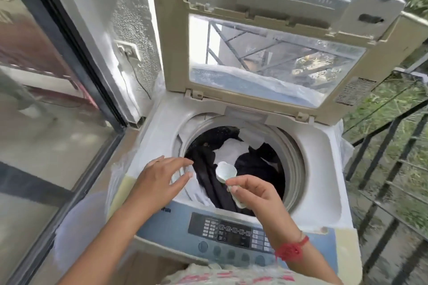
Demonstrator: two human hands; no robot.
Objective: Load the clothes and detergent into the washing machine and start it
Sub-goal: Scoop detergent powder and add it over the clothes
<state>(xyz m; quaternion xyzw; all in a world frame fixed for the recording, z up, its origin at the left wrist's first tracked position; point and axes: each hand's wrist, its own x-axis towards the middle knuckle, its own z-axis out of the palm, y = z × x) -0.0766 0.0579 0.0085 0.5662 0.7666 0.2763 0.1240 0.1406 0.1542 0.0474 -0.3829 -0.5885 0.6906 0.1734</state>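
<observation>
A top-loading washing machine [319, 183] stands in front of me with its lid [273, 37] raised. Dark and white clothes [252, 162] fill the drum. My right hand [257, 194] pinches the handle of a small pale detergent scoop [225, 171], held over the drum's front part with the bowl pointing away from me. My left hand [159, 178] hovers over the drum's left rim, fingers spread and straight, holding nothing. The blue control panel [229, 233] with its row of buttons lies below my wrists.
A glass sliding door [46, 104] runs along the left. A wall socket with a cable [128, 50] sits on the white wall behind the machine. A black metal railing [389, 146] and grass lie to the right.
</observation>
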